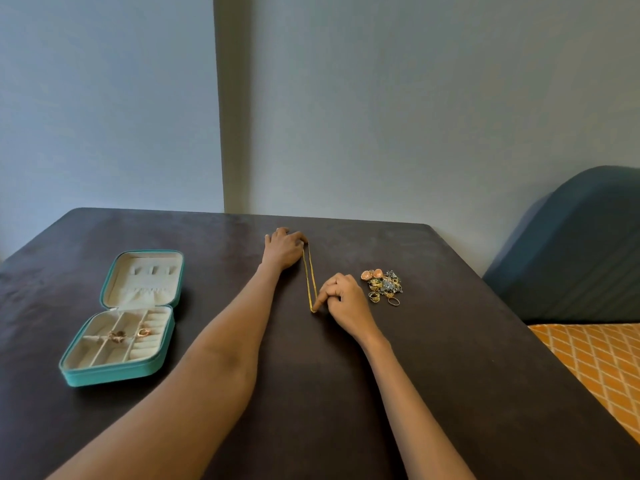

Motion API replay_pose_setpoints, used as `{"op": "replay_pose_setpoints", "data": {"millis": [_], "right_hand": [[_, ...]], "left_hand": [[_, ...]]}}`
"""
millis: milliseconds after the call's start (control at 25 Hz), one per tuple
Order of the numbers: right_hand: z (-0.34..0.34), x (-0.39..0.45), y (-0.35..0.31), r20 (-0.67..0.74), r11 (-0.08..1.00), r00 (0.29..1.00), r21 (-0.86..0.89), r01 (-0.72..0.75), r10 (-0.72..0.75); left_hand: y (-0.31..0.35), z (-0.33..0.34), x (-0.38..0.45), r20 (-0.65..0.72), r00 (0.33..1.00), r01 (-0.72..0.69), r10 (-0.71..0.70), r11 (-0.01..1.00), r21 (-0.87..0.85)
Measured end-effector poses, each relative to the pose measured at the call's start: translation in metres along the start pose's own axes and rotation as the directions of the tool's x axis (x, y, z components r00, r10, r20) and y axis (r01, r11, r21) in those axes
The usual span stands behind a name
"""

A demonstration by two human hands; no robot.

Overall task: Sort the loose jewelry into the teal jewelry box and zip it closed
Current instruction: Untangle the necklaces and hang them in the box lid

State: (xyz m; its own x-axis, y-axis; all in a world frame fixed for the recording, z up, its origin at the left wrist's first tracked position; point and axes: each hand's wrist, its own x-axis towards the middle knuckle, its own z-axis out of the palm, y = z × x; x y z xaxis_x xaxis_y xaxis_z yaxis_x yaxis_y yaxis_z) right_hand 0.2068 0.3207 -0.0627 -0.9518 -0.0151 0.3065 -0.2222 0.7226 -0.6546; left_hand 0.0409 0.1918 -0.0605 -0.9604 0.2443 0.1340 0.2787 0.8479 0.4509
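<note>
Gold chain point(309, 276), doubled, taut between both hands

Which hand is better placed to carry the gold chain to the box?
Left. The left hand holds the gold chain's far end and lies nearer the open teal jewelry box; the right hand is farther away.

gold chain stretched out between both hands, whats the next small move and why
Probably gather the gold chain and carry it left to the open teal jewelry box. The left hand holds its far end, the right hand presses its near end, and it lies straight on the table.
</note>
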Motion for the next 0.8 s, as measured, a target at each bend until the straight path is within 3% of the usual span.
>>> {"op": "replay_pose_setpoints", "data": {"millis": [800], "right_hand": [[-0.008,-0.028,-0.007,-0.018,0.992,1.0,-0.127,0.002,-0.005]], "left_hand": [[-0.001,-0.001,-0.004,0.016,1.0,-0.011,0.011,1.0,-0.026]]}}
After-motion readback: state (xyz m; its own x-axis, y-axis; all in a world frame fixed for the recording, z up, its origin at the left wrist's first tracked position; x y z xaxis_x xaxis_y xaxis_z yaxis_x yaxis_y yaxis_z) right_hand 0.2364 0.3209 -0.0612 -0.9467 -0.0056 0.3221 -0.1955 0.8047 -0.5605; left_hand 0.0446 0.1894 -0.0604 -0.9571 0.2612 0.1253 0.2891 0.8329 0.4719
